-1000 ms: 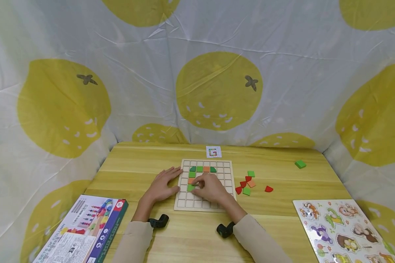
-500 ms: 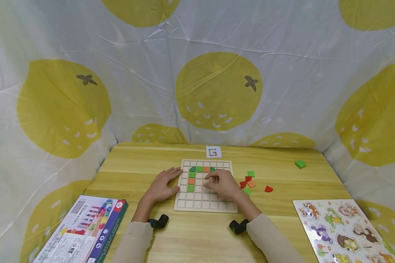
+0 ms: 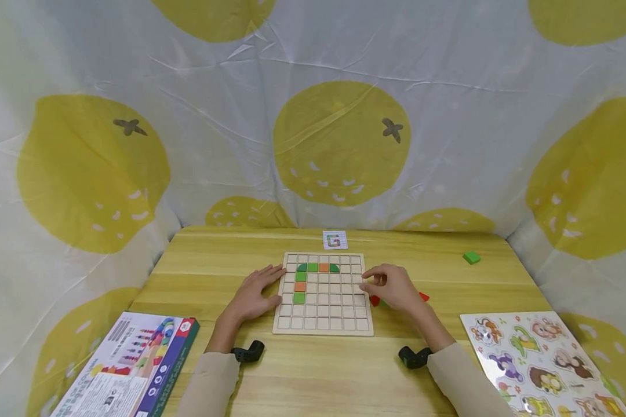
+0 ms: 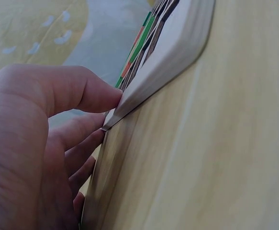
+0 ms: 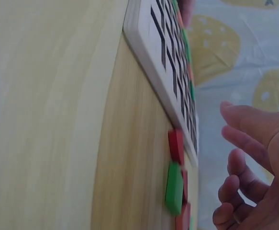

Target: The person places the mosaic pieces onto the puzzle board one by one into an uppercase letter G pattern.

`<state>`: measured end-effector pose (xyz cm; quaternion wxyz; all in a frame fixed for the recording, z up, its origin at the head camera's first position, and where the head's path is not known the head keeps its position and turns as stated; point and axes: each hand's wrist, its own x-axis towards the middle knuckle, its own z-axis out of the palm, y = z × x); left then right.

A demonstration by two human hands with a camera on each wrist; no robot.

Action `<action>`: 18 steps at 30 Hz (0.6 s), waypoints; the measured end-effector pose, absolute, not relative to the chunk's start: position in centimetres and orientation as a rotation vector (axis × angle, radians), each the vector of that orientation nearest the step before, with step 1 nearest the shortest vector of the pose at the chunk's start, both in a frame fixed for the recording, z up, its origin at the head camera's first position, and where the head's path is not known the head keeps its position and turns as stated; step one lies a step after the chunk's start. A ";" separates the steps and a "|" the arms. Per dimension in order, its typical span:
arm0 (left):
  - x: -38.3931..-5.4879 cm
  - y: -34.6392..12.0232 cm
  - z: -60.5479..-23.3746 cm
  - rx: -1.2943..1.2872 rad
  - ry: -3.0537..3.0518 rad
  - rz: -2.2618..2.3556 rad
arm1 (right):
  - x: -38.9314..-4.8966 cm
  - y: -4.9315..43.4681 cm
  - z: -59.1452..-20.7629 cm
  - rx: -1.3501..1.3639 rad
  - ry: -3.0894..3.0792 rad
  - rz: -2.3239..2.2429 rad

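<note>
A wooden grid board (image 3: 323, 324) lies in the middle of the table. Along its top row and left side sit dark green quarter-round tiles (image 3: 334, 269), green squares (image 3: 299, 297) and orange squares (image 3: 299, 286). My left hand (image 3: 254, 293) steadies the board's left edge, fingers extended; the left wrist view has the thumb (image 4: 94, 91) against that edge. By the right edge hovers my right hand (image 3: 395, 288), thumb and fingers apart, holding nothing. Loose pieces under it, a red one (image 5: 176, 146) and a green one (image 5: 174, 189), are partly hidden in the head view.
Behind the board lies a small pattern card (image 3: 335, 240). Green tiles (image 3: 471, 257) sit at the far right. An animal puzzle board (image 3: 545, 365) occupies the near right, and a toy box (image 3: 130, 365) the near left. A lemon-print cloth (image 3: 339, 145) hangs behind.
My right hand has drawn back rightward from the left column of tiles to beyond the board's right edge, now covering the loose pieces. A green square stays in that column. The left hand has kept its place.
</note>
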<state>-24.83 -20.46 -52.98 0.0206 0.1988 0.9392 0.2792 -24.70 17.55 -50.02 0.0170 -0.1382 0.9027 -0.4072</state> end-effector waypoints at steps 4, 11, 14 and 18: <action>-24.9 -20.5 -53.1 0.619 2.915 0.866 | -24.6 19.3 -50.3 -0.408 2.832 -1.261; -24.9 -20.5 -53.1 0.615 2.916 0.868 | -24.3 20.5 -50.8 -0.372 2.824 -1.231; -24.9 -20.5 -53.1 0.614 2.907 0.874 | -24.2 20.9 -51.1 -0.362 2.816 -1.217; -24.9 -20.5 -53.1 0.617 2.903 0.874 | -24.2 21.3 -51.3 -0.360 2.811 -1.198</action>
